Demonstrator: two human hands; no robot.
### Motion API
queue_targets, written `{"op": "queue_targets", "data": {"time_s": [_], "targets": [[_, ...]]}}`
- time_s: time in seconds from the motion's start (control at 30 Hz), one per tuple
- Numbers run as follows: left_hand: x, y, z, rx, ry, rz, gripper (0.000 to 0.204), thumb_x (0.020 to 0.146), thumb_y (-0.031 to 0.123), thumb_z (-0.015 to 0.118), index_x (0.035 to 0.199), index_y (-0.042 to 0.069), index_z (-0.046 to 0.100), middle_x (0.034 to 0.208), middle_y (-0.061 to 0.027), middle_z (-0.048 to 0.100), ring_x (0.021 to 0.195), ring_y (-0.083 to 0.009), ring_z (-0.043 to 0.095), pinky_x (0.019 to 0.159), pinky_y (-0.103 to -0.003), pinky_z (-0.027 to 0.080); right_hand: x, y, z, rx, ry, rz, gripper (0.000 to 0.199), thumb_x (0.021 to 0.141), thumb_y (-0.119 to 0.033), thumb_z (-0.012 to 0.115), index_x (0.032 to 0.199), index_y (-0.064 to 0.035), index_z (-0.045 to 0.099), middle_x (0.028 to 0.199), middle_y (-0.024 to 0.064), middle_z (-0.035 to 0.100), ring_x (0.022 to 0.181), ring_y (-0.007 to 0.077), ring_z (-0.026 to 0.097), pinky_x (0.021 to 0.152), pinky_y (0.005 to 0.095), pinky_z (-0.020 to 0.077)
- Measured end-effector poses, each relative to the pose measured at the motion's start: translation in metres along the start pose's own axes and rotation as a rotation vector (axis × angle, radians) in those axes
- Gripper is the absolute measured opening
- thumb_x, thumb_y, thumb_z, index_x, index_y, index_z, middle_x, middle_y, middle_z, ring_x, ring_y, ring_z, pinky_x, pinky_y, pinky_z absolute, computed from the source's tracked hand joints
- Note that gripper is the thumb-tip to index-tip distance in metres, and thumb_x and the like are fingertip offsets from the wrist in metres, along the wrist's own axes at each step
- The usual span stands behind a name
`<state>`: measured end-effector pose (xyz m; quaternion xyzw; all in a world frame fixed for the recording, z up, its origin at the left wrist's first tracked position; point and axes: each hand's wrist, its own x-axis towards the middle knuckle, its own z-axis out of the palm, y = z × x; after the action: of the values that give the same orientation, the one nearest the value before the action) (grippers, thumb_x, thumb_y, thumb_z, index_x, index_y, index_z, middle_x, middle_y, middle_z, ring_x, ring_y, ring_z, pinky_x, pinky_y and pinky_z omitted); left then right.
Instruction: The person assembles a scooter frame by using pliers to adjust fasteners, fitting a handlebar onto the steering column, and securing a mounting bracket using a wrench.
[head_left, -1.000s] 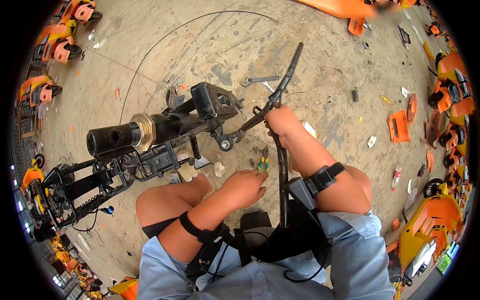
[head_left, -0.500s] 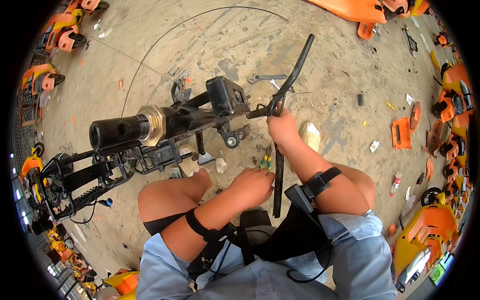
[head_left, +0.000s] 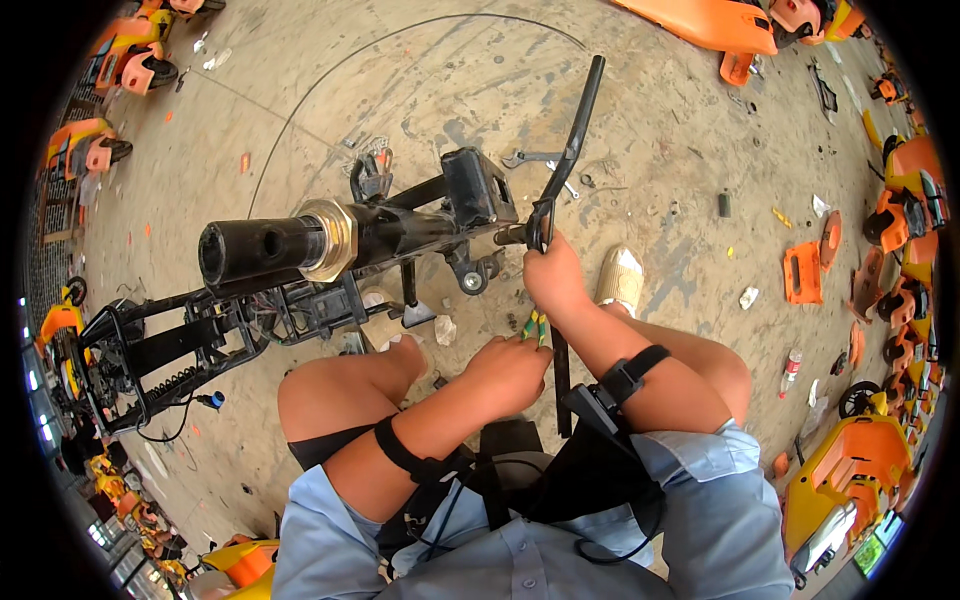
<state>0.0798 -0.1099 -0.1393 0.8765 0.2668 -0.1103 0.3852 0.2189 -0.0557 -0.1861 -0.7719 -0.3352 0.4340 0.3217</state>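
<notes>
From my end, I see the long black metal frame (head_left: 395, 238) left of the bent black metal handlebar (head_left: 580, 130); beyond the frame, the grey metal wrench (head_left: 535, 157) lies on the tan concrete floor (head_left: 690, 310), the orange plastic bracket (head_left: 803, 273) farther right.

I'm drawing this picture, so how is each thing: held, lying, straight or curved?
Bent black metal handlebar: gripped by the right hand.
Green-and-yellow-handled pliers: in the left hand, handles slightly apart.
Brass-coloured hexagonal metal nut: around the black tube.
Grey metal adjustable wrench: lying on the concrete floor.
Long thin black cable: curved, lying on the floor.
</notes>
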Motion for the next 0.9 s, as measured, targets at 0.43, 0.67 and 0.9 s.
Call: {"op": "queue_targets", "data": {"time_s": [0.43,0.67,0.9], "targets": [[-0.004,-0.008,-0.001,-0.021,-0.013,-0.020,0.021,0.082,0.015,0.062,0.099,0.003,0.064,0.092,-0.0153,0.065,0.094,-0.0364,0.065,0.082,-0.048,0.051,0.005,-0.011,-0.003,0.196,0.078,0.206,0.033,0.086,-0.003,0.049,0.117,-0.0004,0.058,0.087,0.0217,0.066,0.079,0.0341,0.067,0.065,0.0434,0.0502],[-0.002,-0.006,-0.003,-0.049,0.004,-0.015,0.019,0.083,0.017,0.063,0.095,0.002,0.063,0.092,-0.0163,0.065,0.094,-0.0372,0.064,0.082,-0.048,0.051,0.021,0.013,-0.009,0.342,-0.008,0.310,0.036,0.089,-0.006,0.051,0.123,0.0038,0.056,0.086,0.0095,0.059,0.074,0.0190,0.056,0.063,0.0322,0.0443],[0.000,-0.007,0.001,-0.036,0.008,-0.006,0.018,0.083,0.017,0.062,0.094,0.003,0.063,0.091,-0.0156,0.065,0.093,-0.0364,0.065,0.082,-0.048,0.051,0.028,0.030,-0.003,0.067,0.242,0.209,0.033,0.087,-0.008,0.052,0.117,0.0032,0.058,0.098,0.0240,0.066,0.085,0.0366,0.066,0.072,0.0427,0.0500]]}}
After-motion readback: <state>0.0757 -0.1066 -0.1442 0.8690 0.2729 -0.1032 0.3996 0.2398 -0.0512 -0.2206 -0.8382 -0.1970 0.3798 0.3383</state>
